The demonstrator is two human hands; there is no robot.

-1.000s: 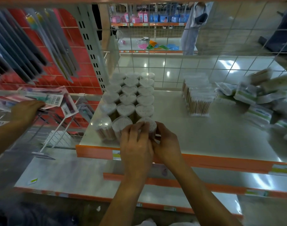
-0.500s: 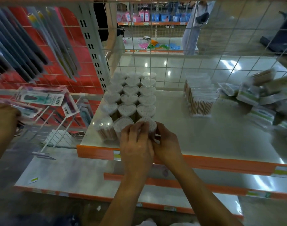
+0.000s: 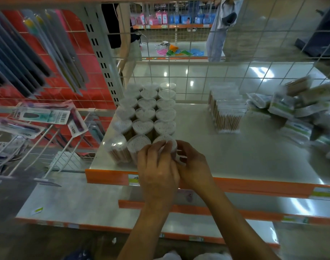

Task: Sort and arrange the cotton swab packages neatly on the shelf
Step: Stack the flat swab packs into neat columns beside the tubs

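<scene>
Holds the front tub (image 3: 167, 142) with both hands. Curls the left hand (image 3: 156, 171) over its near side, fingers up on the white lid. Pinches its right side with the right hand (image 3: 195, 166), thumb and fingers bent round it. Hands side by side, touching.

Has it upright on the shelf (image 3: 235, 152), close to the orange edge (image 3: 244, 186). Last one in the right row of a block of tubs (image 3: 146, 113). Touches the tub on its left and the one behind it. Three rows in the block, side by side, running back to the wire wall (image 3: 254, 59). Heart-shaped lids on most, all full of white swab tips. Block at the left end of the shelf, next to the grey post (image 3: 102, 59).

Further right, well apart from the block, a stack of flat packs (image 3: 226, 113) standing on end, with wooden sticks showing. Right of those, a messy pile of bags (image 3: 291, 109), some tilted, some lying on others, all blurry.

On the left, cards (image 3: 46, 115) hanging on hooks, one with a bar code. Below, a lower shelf (image 3: 76, 199) with an orange strip too. Behind the wire wall, a shiny floor, the legs of a person (image 3: 215, 40) and of a second person (image 3: 129, 53).
</scene>
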